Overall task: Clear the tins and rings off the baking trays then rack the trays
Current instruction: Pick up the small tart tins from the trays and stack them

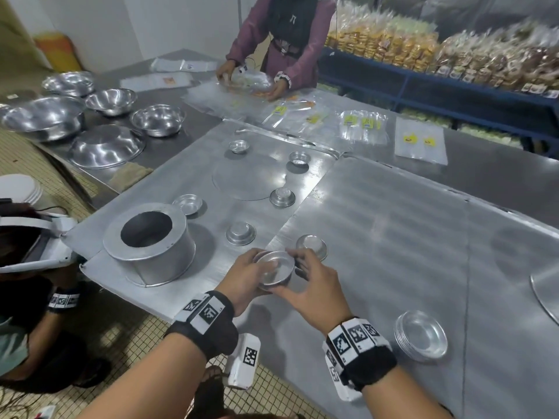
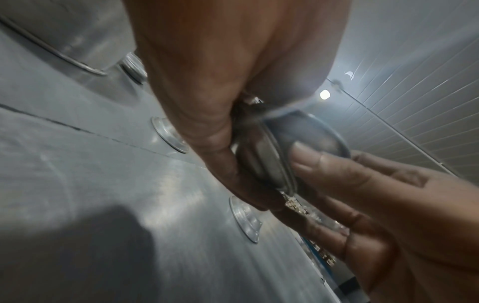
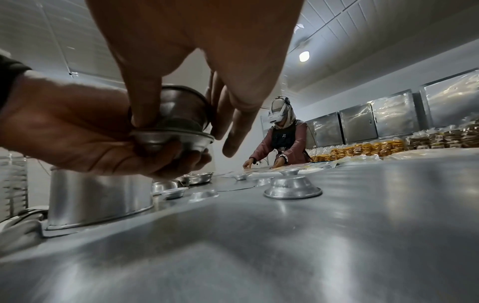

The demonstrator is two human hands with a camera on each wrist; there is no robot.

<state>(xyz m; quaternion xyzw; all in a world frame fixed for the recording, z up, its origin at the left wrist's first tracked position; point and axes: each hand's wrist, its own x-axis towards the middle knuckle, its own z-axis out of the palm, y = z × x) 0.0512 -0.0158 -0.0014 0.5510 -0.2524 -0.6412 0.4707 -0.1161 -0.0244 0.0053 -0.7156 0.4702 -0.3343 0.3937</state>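
Over the near edge of the left baking tray [image 1: 181,176], my left hand [image 1: 242,276] grips a small nested stack of round metal tins [image 1: 276,269] from below. My right hand [image 1: 311,282] pinches the top tin [image 3: 181,104] by its rim with thumb and fingers; the lower tin [image 3: 171,141] sits in my left hand [image 3: 77,133]. Several more small tins lie on the tray, some upside down, such as one tin [image 1: 240,232] and another tin [image 1: 313,244] just beyond my hands. A tall metal ring [image 1: 148,240] stands at the tray's near left corner. A taller stack of tins [image 1: 422,335] rests on the right tray [image 1: 393,237].
A flat round disc [image 1: 248,176] lies mid-tray. Steel bowls [image 1: 112,101] crowd the table at left. A person [image 1: 281,40] handles plastic bags [image 1: 363,125] at the far end. Another person [image 1: 24,267] crouches at left. Shelves of packed goods [image 1: 453,49] line the right.
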